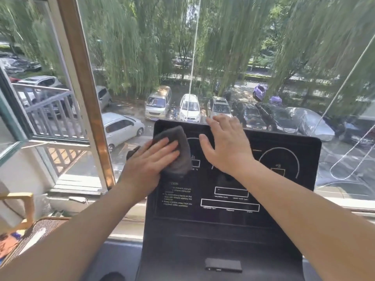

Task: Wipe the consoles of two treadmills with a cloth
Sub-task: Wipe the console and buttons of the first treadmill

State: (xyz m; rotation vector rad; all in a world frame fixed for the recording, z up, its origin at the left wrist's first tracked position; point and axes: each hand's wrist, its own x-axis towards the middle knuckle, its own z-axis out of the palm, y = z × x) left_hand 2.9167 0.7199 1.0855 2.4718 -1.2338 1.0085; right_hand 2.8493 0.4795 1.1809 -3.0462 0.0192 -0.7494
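While the left hand (151, 159) presses flat on a grey cloth (178, 151), fingers spread over it rather than gripping, the cloth lies against the upper left part of the console (284, 199). Part of the cloth sticks out past the fingertips toward the top edge, and a corner pokes out left of the hand. Right hand (225, 145) is open, holding nothing, fingers splayed, resting near the console's top middle; contact can't be told for sure. Console is black with white dial outlines and boxes, facing a window (223, 47). Cars (189, 107) parked outside below, trees behind them. Second treadmill not seen.
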